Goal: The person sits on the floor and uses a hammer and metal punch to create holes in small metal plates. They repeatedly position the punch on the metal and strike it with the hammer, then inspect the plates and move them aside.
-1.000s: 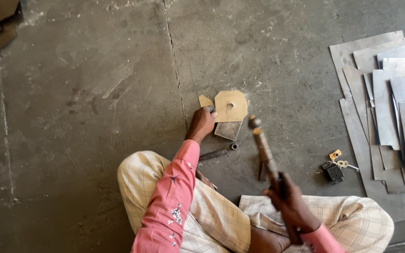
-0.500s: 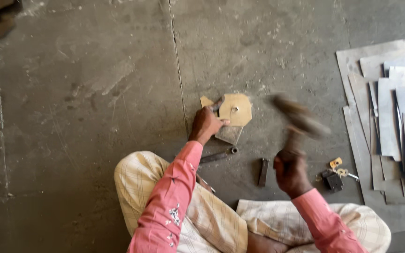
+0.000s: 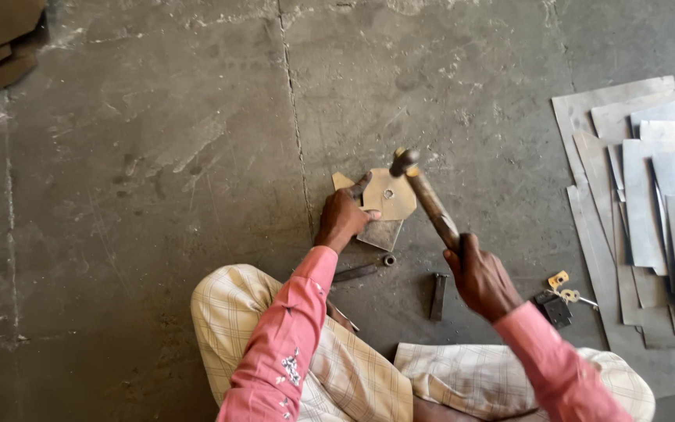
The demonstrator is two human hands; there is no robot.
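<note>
I sit on a concrete floor in pink sleeves and checked trousers. My left hand (image 3: 343,218) holds down a tan, roughly round metal disc (image 3: 391,197) with a small centre hole; the disc lies on a grey metal block (image 3: 380,234). My right hand (image 3: 479,275) grips the wooden handle of a hammer (image 3: 425,195). The hammer head rests at the disc's upper right edge.
A short metal rod (image 3: 362,271) and a dark chisel-like bar (image 3: 437,296) lie on the floor before my knees. A bunch of keys (image 3: 558,295) lies to the right. A pile of grey metal sheets (image 3: 650,211) covers the right side. A floor seam (image 3: 294,117) runs away from me.
The hammer was raised near my right side a second ago, swung forward in a blur, and now its head is down on the disc. My left hand stayed on the disc.
</note>
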